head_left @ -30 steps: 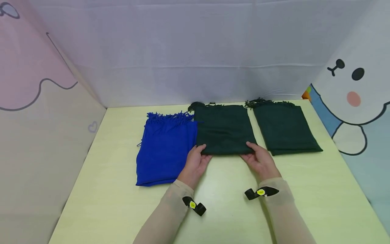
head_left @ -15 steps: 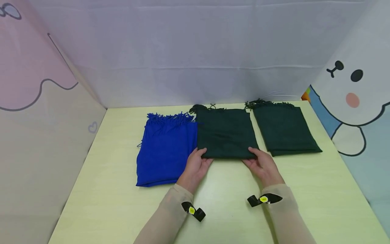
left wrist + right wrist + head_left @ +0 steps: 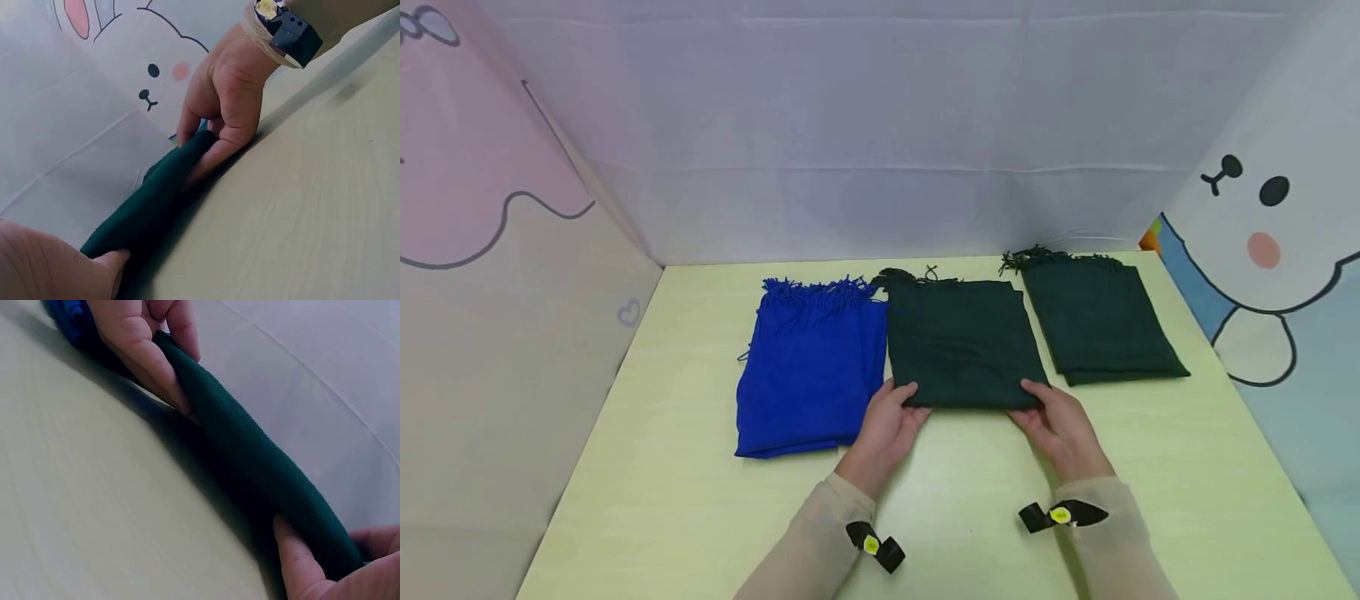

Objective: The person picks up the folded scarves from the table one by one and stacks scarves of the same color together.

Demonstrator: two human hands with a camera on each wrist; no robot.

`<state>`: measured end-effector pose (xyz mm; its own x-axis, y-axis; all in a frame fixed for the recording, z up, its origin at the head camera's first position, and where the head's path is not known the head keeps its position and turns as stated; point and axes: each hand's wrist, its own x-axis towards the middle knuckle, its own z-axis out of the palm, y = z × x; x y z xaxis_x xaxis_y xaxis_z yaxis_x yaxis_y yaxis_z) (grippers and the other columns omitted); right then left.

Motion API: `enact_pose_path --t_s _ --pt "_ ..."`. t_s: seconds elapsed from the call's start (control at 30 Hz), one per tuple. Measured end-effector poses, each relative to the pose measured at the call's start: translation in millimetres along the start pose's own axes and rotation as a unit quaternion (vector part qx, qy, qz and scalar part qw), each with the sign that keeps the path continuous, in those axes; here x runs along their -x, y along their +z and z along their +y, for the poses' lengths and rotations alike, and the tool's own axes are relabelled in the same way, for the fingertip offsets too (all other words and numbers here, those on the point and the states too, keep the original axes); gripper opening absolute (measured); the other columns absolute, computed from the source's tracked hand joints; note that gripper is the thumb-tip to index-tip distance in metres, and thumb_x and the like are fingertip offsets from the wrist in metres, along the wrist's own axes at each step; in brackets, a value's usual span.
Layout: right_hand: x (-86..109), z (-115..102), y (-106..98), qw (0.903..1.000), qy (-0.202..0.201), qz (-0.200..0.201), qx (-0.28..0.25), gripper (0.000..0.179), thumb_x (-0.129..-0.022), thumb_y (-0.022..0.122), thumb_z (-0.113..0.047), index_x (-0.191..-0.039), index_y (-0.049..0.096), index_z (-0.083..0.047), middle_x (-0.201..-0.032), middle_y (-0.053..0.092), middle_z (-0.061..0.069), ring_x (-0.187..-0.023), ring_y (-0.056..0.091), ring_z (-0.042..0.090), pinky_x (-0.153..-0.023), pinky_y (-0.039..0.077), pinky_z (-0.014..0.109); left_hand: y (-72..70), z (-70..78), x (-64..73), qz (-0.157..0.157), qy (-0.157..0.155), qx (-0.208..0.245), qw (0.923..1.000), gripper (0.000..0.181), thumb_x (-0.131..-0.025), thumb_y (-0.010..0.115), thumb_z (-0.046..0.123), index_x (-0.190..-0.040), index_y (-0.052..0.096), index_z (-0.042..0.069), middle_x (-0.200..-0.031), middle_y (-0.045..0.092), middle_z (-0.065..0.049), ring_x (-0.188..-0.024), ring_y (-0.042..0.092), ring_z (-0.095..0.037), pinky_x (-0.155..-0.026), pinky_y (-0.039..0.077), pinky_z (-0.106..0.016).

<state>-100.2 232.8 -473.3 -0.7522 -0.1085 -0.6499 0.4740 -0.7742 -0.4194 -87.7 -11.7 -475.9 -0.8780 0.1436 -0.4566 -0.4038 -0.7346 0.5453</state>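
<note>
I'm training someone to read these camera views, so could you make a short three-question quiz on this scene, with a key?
1. Fill in the gap: in the head view, the blue cloth lies to the ____ of the middle green cloth.

2. True or false: the fringe of the right green cloth is at its far edge.

3. What do the left hand and the right hand both grip?
A) the blue cloth
B) the middle green cloth
C) the right green cloth

Key: 1. left. 2. True. 3. B, by its near edge, with the thumbs on top.
</note>
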Motion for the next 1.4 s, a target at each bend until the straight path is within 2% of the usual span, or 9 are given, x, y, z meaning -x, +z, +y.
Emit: enact_pose_path --t_s 0.27,0.63,0.93,1.13,1.2,1.27,1.37,1.4 --pt "10.4 4 -7 0.9997 -0.011 0.001 0.022 0.071 -0.098 0.057 0.003 -0.157 0.021 -0.014 -0.104 0.070 -0.002 -0.108 0.064 0.013 -0.102 0.047 0.038 -4.1 -7.8 11.4 -0.002 -0.007 -0.009 0.9999 0.053 -0.105 0.039 -0.001 -0.154 0.022 0.002 -0.156 0.030 -0.022 -0.143 0.033 -0.035 -0.116 0.032 -0.045" --pt "30.4 14 -15 0.9925 -0.057 0.010 0.108 0.067 -0.100 0.056 -0.002 -0.155 0.019 -0.005 -0.103 0.070 -0.006 -0.102 0.067 0.010 -0.092 0.054 0.033 -7.6 -12.4 29.9 -0.020 -0.009 -0.038 0.9990 0.051 -0.105 0.037 0.000 -0.154 0.022 0.001 -0.155 0.031 -0.021 -0.141 0.035 -0.033 -0.115 0.034 -0.044" --pt "33.8 15 -18 0.9908 -0.074 0.024 0.111 0.062 -0.098 0.058 -0.001 -0.151 0.025 -0.003 -0.104 0.069 -0.005 -0.101 0.067 0.011 -0.090 0.055 0.031 -6.3 -16.8 37.7 -0.027 -0.011 -0.047 0.9985 0.052 -0.105 0.039 0.001 -0.154 0.022 0.002 -0.155 0.032 -0.021 -0.141 0.036 -0.033 -0.115 0.035 -0.042" --pt "35.2 14 -18 0.9875 -0.083 0.030 0.130 0.064 -0.099 0.059 -0.004 -0.152 0.024 -0.001 -0.104 0.066 -0.008 -0.102 0.065 0.007 -0.092 0.054 0.029 -6.7 -16.3 39.1 0.001 -0.005 -0.069 0.9976 0.054 -0.099 0.045 -0.001 -0.151 0.029 0.000 -0.149 0.038 -0.020 -0.133 0.044 -0.030 -0.113 0.037 -0.042" --pt "37.3 13 -19 0.9847 -0.093 0.038 0.142 0.054 -0.099 0.059 -0.006 -0.147 0.033 -0.002 -0.102 0.066 -0.008 -0.098 0.065 0.005 -0.088 0.055 0.026 -5.7 -14.1 40.1 0.009 0.000 -0.084 0.9964 0.056 -0.097 0.047 -0.001 -0.150 0.030 0.000 -0.149 0.038 -0.020 -0.131 0.043 -0.029 -0.114 0.036 -0.043" --pt "40.0 11 -21 0.9821 -0.103 0.050 0.149 0.036 -0.099 0.060 -0.008 -0.134 0.049 -0.004 -0.097 0.067 -0.007 -0.090 0.065 0.004 -0.082 0.057 0.024 -4.3 -10.5 40.7 0.011 0.007 -0.095 0.9954 0.060 -0.095 0.047 -0.001 -0.152 0.028 0.000 -0.153 0.033 -0.020 -0.136 0.038 -0.031 -0.117 0.030 -0.045" --pt "44.5 7 -23 0.9802 -0.113 0.067 0.148 0.008 -0.099 0.061 -0.009 -0.104 0.066 -0.009 -0.090 0.069 -0.004 -0.077 0.063 0.005 -0.074 0.058 0.023 -2.7 -4.1 41.3 0.017 0.021 -0.116 0.9929 0.068 -0.094 0.047 0.001 -0.156 0.019 0.001 -0.163 0.016 -0.018 -0.148 0.017 -0.033 -0.122 0.013 -0.050" --pt "45.9 6 -24 0.9791 -0.116 0.072 0.150 0.009 -0.099 0.061 -0.009 -0.097 0.069 -0.012 -0.088 0.069 -0.003 -0.073 0.062 0.006 -0.071 0.057 0.023 -2.6 -2.3 41.3 0.019 0.025 -0.125 0.9917 0.071 -0.094 0.047 0.001 -0.157 0.015 0.002 -0.165 0.011 -0.017 -0.151 0.009 -0.033 -0.122 0.007 -0.051"
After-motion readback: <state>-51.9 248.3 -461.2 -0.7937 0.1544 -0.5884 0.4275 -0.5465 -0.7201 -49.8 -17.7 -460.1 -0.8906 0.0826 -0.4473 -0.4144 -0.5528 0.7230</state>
